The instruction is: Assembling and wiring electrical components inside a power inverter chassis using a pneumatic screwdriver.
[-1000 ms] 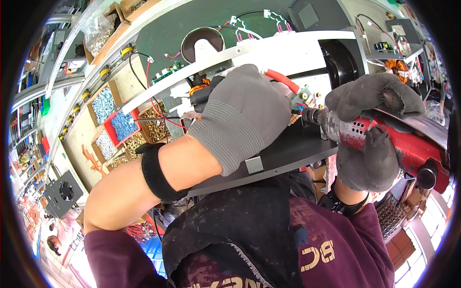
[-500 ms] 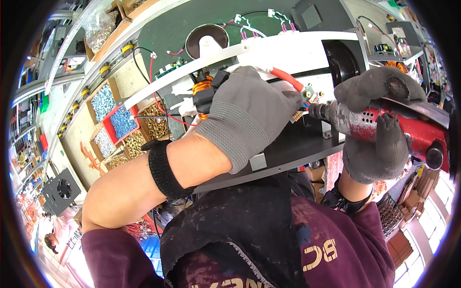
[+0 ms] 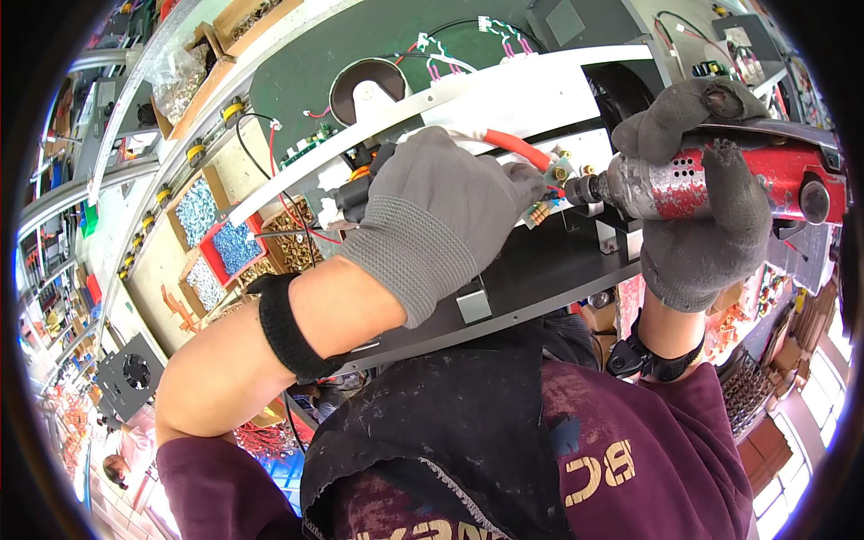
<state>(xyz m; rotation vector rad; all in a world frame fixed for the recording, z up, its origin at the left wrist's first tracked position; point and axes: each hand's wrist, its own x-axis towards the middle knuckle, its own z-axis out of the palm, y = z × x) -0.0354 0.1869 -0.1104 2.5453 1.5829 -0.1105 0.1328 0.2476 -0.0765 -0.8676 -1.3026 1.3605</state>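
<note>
My left hand [image 3: 441, 202], in a grey work glove, reaches over a metal chassis [image 3: 540, 292]. Its thumb and fingers are pinched beside thin coloured wires [image 3: 556, 192]; what lies between them is hidden. Gloved in grey too, my right hand [image 3: 702, 243] wraps round a worn red power driver [image 3: 670, 184] held nearly level. The driver's dark nose points left, close to my left fingertips and the small terminals [image 3: 562, 171]. A thick red cable [image 3: 517, 147] ends at those terminals. Partly behind my left hand is an orange-wound coil [image 3: 360, 171].
Boxes of small metal fasteners [image 3: 193, 211] stand at the left, with a red bin [image 3: 236, 247] among them. A white rail [image 3: 297, 162] crosses the chassis. Beyond it is a green surface [image 3: 297, 58] with loose wires. Another unit [image 3: 751, 49] sits at the far right.
The view has shifted, so the chassis appears farther left. My right hand and the driver have moved slightly away from my body, and the driver is more level. My left hand stays beside the terminals.
</note>
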